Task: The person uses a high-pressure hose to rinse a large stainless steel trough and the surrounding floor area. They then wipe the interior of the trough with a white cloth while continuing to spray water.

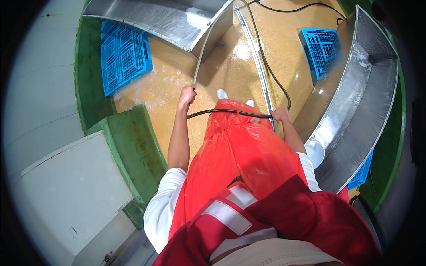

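Note:
My left hand (188,94) is closed around the end of a black hose (226,111), in front of me and left of centre. From that fist a thin pale streak, like a jet of water, runs up to the rim of a metal trough (155,20) at the far left. The hose crosses in front of my red apron (239,146) to my right hand (280,115), whose fingers wrap round it. Beyond the right hand it curves away over the floor toward the far side.
A second long metal trough (350,115) stands at my right, with a white round container (315,153) at its near left side. Blue plastic pallets (124,57) lie by both troughs. Metal rails (255,48) run along the wet tan floor (177,57). A green ledge (133,150) is at left.

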`<state>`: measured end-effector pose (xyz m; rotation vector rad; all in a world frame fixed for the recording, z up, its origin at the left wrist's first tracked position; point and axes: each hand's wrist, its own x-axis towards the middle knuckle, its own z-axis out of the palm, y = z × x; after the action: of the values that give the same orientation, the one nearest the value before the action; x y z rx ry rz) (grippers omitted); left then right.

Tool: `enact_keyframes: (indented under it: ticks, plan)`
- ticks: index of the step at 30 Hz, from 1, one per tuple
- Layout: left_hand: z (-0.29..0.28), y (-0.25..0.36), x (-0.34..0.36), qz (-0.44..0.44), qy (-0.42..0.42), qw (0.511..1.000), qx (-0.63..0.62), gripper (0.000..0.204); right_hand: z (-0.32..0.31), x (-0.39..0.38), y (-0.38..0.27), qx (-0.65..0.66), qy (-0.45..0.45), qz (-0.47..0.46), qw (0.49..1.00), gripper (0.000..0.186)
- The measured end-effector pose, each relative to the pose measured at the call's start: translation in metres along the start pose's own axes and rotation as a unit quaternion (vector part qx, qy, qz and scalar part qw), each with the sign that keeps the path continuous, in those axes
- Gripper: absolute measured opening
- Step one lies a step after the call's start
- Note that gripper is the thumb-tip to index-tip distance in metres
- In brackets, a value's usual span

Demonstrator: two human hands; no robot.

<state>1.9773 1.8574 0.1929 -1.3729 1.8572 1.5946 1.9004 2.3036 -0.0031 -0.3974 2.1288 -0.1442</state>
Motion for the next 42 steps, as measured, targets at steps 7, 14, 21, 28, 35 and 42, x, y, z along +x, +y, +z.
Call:
enact_keyframes:
  ticks: [7,14,21,28,35,42]
  plan:
    - [-0.047,-0.075,0.011,-0.089,0.031,0.994,-0.053,0.022,-0.007,-0.008,-0.005,0.002,-0.009,0.005,1.0,0.058]
    - [-0.058,-0.103,0.014,-0.116,0.026,0.991,-0.068,0.022,-0.005,0.002,-0.007,0.002,-0.014,0.006,1.0,0.059]
    - [-0.016,-0.05,-0.006,-0.064,0.001,0.998,0.004,0.022,0.0,0.011,-0.004,-0.027,-0.01,0.0,1.0,0.059]
    - [-0.06,-0.118,0.008,-0.165,0.024,0.982,-0.092,0.022,0.002,0.002,-0.003,-0.008,-0.026,0.016,0.999,0.059]
    - [-0.057,-0.12,0.007,-0.171,0.029,0.982,-0.073,0.023,0.002,0.007,-0.004,-0.012,-0.003,-0.003,1.0,0.058]
    - [-0.057,-0.109,0.007,-0.155,0.035,0.983,-0.096,0.022,0.007,0.007,0.003,-0.01,-0.002,-0.007,1.0,0.06]
